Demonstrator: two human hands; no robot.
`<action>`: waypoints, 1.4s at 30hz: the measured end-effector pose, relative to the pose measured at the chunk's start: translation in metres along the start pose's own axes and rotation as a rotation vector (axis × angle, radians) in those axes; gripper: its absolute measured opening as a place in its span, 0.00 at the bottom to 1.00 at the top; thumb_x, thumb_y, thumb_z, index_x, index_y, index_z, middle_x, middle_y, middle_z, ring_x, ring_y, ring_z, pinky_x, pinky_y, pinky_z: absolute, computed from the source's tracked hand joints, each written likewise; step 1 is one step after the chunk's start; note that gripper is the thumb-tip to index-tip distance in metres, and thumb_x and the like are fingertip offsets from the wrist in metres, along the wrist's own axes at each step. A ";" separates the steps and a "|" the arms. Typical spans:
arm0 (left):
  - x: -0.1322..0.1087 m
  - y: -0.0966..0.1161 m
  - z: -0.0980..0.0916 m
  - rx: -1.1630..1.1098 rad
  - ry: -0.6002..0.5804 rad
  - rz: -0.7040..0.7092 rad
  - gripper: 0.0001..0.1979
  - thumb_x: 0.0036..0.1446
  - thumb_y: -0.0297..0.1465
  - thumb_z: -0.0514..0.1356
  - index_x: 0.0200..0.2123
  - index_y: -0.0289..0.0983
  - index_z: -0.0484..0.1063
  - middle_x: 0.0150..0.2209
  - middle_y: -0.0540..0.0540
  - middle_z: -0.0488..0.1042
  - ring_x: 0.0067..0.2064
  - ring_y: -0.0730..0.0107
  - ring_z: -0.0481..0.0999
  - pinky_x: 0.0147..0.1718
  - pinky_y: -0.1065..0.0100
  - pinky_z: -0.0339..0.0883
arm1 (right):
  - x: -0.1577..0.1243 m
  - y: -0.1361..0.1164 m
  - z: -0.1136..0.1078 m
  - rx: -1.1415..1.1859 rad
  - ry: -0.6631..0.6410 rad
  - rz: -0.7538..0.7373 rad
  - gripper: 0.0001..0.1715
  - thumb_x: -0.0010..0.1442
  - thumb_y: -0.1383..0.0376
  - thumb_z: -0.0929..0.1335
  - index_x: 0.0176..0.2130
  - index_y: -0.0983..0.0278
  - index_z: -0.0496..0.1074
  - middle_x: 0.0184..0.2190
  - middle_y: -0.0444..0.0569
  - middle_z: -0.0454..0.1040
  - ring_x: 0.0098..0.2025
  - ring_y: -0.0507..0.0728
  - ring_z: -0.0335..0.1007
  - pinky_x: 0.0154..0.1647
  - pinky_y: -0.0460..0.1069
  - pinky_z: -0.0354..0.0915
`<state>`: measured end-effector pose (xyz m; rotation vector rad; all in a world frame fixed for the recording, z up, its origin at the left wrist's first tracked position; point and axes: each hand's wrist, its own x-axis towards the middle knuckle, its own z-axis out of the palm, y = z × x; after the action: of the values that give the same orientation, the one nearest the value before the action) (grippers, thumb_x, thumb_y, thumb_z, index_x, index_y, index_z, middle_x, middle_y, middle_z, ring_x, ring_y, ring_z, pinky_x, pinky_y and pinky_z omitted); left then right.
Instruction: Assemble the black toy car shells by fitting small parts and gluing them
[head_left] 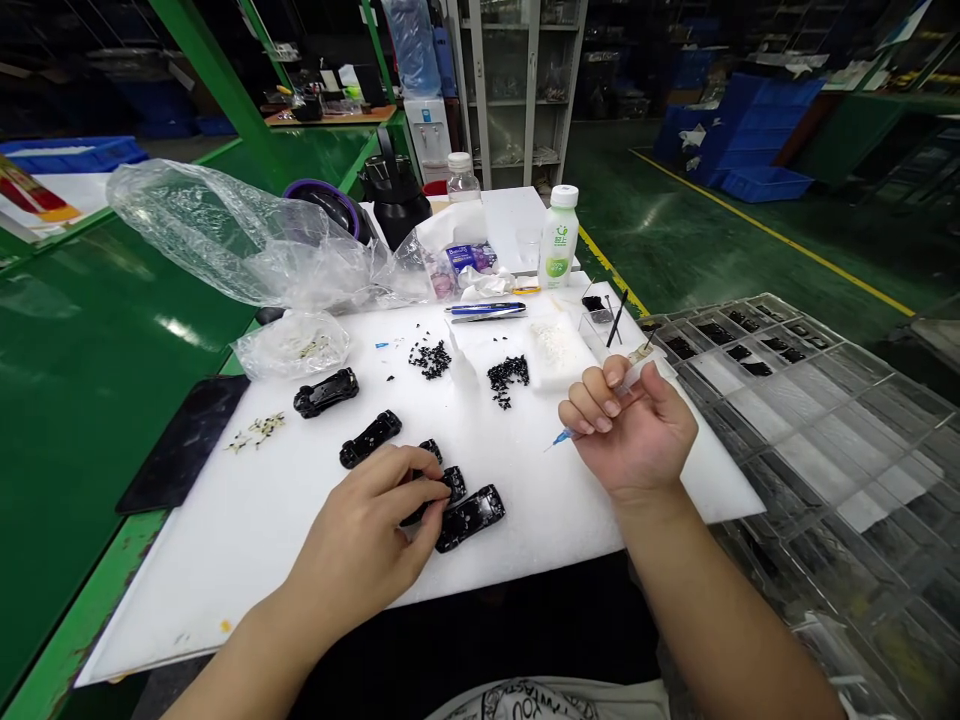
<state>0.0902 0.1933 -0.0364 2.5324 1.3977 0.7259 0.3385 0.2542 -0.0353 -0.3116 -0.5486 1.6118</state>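
Note:
My left hand point(379, 520) is closed at the near side of the white foam board point(540, 500), fingertips pinched on a small black toy car body point(455, 484). The fingers cover part of that car. Right beside it lies another black car body point(472, 517), and two more, a middle one point(370, 438) and a far one point(326, 392), lie further left. My right hand point(634, 430) is raised above the board, its fingers wrapped round a syringe point(634, 375). The blue needle tip point(562, 436) points down and left, apart from the cars.
Piles of tiny black parts point(430, 360) and pale pieces point(259, 430) lie on the board. Behind are a plastic bag point(247, 240), pens point(486, 311) and a white bottle point(559, 240). A clear compartment tray point(817, 400) stands at right; a dark tablet-like slab point(184, 440) at left.

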 end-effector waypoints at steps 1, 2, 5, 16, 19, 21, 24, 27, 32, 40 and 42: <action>0.001 0.000 0.001 0.006 0.002 0.025 0.08 0.59 0.26 0.57 0.34 0.36 0.77 0.40 0.43 0.72 0.39 0.67 0.71 0.35 0.65 0.70 | 0.000 0.000 0.000 0.004 -0.003 0.000 0.14 0.57 0.57 0.67 0.27 0.64 0.64 0.19 0.40 0.50 0.19 0.48 0.47 0.22 0.45 0.51; 0.001 0.000 0.001 0.007 -0.003 0.042 0.08 0.59 0.25 0.57 0.33 0.36 0.77 0.40 0.43 0.72 0.38 0.67 0.71 0.36 0.64 0.70 | 0.000 0.000 0.000 0.007 -0.003 -0.002 0.14 0.57 0.58 0.67 0.27 0.64 0.64 0.19 0.40 0.50 0.19 0.48 0.47 0.22 0.45 0.51; 0.003 -0.001 0.002 0.003 -0.022 0.073 0.08 0.59 0.24 0.57 0.33 0.36 0.76 0.39 0.44 0.73 0.37 0.68 0.71 0.37 0.63 0.69 | 0.000 -0.001 0.000 0.010 0.000 -0.004 0.14 0.57 0.58 0.67 0.26 0.64 0.64 0.19 0.40 0.50 0.19 0.48 0.46 0.22 0.45 0.51; 0.013 0.001 0.000 0.061 -0.083 0.117 0.09 0.59 0.25 0.57 0.29 0.36 0.76 0.37 0.47 0.75 0.34 0.69 0.71 0.36 0.63 0.68 | 0.000 0.000 -0.001 0.027 -0.022 -0.003 0.13 0.58 0.59 0.66 0.27 0.65 0.65 0.19 0.40 0.52 0.20 0.49 0.48 0.23 0.46 0.51; 0.015 0.001 -0.001 0.110 -0.100 0.141 0.10 0.59 0.25 0.56 0.27 0.36 0.74 0.35 0.48 0.75 0.33 0.68 0.70 0.33 0.64 0.68 | 0.000 0.000 -0.001 0.018 -0.008 -0.003 0.13 0.57 0.58 0.67 0.27 0.64 0.65 0.19 0.40 0.51 0.20 0.48 0.48 0.23 0.46 0.51; 0.016 0.001 0.000 0.135 -0.105 0.157 0.10 0.59 0.25 0.56 0.26 0.36 0.73 0.35 0.48 0.75 0.32 0.68 0.70 0.32 0.64 0.67 | 0.000 0.000 -0.001 0.010 -0.002 -0.006 0.13 0.57 0.58 0.67 0.27 0.64 0.65 0.19 0.40 0.51 0.20 0.48 0.48 0.23 0.46 0.51; 0.017 0.001 0.000 0.150 -0.092 0.164 0.09 0.59 0.25 0.56 0.27 0.36 0.73 0.35 0.48 0.75 0.32 0.68 0.70 0.32 0.63 0.68 | 0.000 0.000 -0.002 0.008 -0.001 -0.012 0.14 0.57 0.58 0.67 0.27 0.64 0.65 0.19 0.40 0.50 0.20 0.48 0.48 0.23 0.46 0.51; 0.017 0.001 0.000 0.145 -0.059 0.161 0.09 0.59 0.25 0.57 0.27 0.35 0.73 0.35 0.47 0.75 0.33 0.68 0.72 0.33 0.63 0.69 | 0.000 0.001 -0.003 0.020 -0.010 -0.013 0.14 0.58 0.58 0.66 0.27 0.64 0.65 0.19 0.40 0.51 0.20 0.49 0.48 0.23 0.46 0.51; 0.015 0.001 -0.004 0.099 -0.030 0.130 0.09 0.58 0.25 0.57 0.28 0.34 0.74 0.36 0.46 0.75 0.34 0.69 0.73 0.33 0.65 0.70 | 0.000 0.000 -0.003 0.022 -0.020 -0.013 0.14 0.58 0.58 0.66 0.27 0.65 0.66 0.19 0.40 0.52 0.20 0.49 0.48 0.23 0.46 0.51; 0.013 -0.002 -0.009 0.000 -0.041 0.059 0.06 0.58 0.27 0.58 0.32 0.36 0.75 0.39 0.45 0.74 0.39 0.70 0.75 0.34 0.71 0.73 | -0.001 0.000 -0.002 0.026 -0.017 -0.017 0.13 0.58 0.59 0.66 0.27 0.65 0.66 0.19 0.40 0.51 0.20 0.49 0.48 0.23 0.46 0.51; 0.012 -0.004 -0.013 -0.019 -0.036 0.021 0.05 0.58 0.28 0.58 0.33 0.37 0.75 0.40 0.46 0.74 0.39 0.71 0.74 0.31 0.74 0.72 | -0.001 0.000 -0.003 0.018 -0.012 -0.016 0.13 0.58 0.58 0.66 0.27 0.64 0.66 0.19 0.40 0.51 0.20 0.49 0.48 0.23 0.46 0.51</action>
<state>0.0867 0.2041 -0.0226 2.5366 1.3484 0.6901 0.3399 0.2538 -0.0379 -0.2830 -0.5442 1.6030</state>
